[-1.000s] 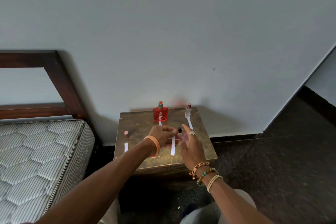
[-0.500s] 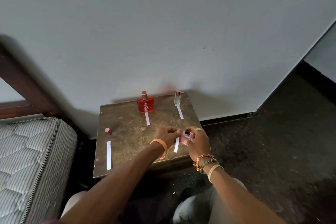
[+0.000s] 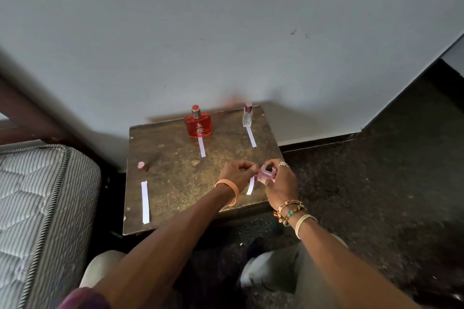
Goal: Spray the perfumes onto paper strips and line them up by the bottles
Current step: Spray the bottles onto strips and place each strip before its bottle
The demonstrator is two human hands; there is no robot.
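Behind, red bottle (image 3: pixel 198 125); L grip (image 3: pixel 237 175) pinches strip (image 3: pixel 250 186), R grip (image 3: pixel 281 184) holds pink bottle (image 3: pixel 268 175).

Right hand (image 3: pixel 281 186): pink bottle (image 3: pixel 267 175); left hand (image 3: pixel 237 174): strip (image 3: pixel 250 187)

Mottled brown-and-gold tabletop (image 3: pixel 175 178). At its far edge, a bright red bottle (image 3: pixel 198 125); by the far right corner, a clear bottle (image 3: pixel 247 119) with a pink cap (image 3: pixel 248 107). Near the right edge, a pale pink bottle (image 3: pixel 267 177) and white paper strip (image 3: pixel 250 187). Orange wristband (image 3: pixel 233 190); grey striped mattress (image 3: pixel 37 195).
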